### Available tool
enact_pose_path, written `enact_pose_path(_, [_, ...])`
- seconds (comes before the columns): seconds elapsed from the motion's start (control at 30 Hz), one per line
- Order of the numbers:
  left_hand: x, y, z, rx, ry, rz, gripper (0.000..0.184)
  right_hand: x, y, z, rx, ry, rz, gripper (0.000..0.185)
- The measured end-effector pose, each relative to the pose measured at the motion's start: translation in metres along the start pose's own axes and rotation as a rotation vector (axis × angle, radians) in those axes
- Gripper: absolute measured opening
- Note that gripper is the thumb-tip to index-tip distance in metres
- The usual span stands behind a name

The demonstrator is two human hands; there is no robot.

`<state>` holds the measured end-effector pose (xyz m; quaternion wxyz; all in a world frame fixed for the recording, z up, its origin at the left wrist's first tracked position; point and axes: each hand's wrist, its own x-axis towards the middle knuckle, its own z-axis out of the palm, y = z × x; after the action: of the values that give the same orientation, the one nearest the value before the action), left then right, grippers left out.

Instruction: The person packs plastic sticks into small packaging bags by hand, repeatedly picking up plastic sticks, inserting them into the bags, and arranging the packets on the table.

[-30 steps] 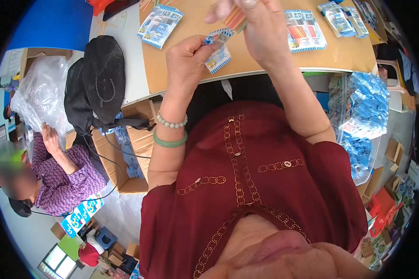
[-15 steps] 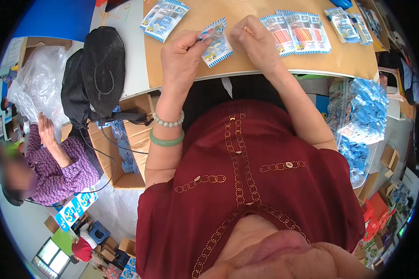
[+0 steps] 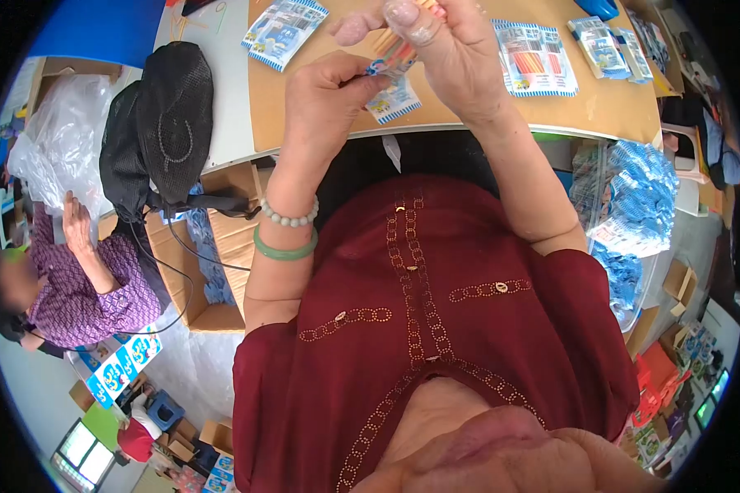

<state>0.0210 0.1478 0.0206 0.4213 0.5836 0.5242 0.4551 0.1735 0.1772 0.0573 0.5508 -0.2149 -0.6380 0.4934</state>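
Note:
Pinched in my left hand is a small blue-and-white packet, its top edge at my fingertips. My right hand grips a bundle of thin coloured sticks, whose lower ends are at the packet's top; my fingers partly hide that spot. Printed packets with red-orange sticks lie right of my right hand. Another blue-and-white packet rests on the brown board, left of my hands.
Black mesh bags lie at the table's left. Beyond them a co-worker's hand touches a clear plastic bag. A cardboard box stands below left. A clear bin of blue wrappers is at the right.
My right hand was down beside the packet, closed; now it is raised over the packet's top with sticks showing. My left hand still holds the packet. The view has shifted slightly.

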Motion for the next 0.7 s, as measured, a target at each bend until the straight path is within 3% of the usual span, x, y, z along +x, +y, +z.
enact_pose_path(0.07, [-0.192, 0.004, -0.039, -0.058, -0.015, -0.063, 0.010, -0.145, -0.056, 0.113, -0.126, 0.041, -0.015, 0.019])
enact_pose_path(0.2, [-0.189, -0.008, -0.040, -0.086, -0.091, -0.062, 0.011, -0.142, -0.047, 0.114, 0.148, 0.068, -0.093, 0.017])
enact_pose_path(0.47, [-0.189, 0.000, -0.040, -0.133, -0.154, -0.108, 0.012, -0.147, -0.033, 0.106, -0.188, 0.012, -0.129, 0.019])
enact_pose_path(0.6, [-0.190, 0.001, -0.039, -0.255, -0.197, -0.188, 0.012, -0.154, -0.046, 0.115, 0.116, 0.129, 0.030, 0.021])
enact_pose_path(0.7, [-0.191, -0.002, -0.039, -0.326, -0.223, -0.195, 0.009, -0.156, -0.047, 0.107, -0.070, 0.086, 0.004, 0.023])
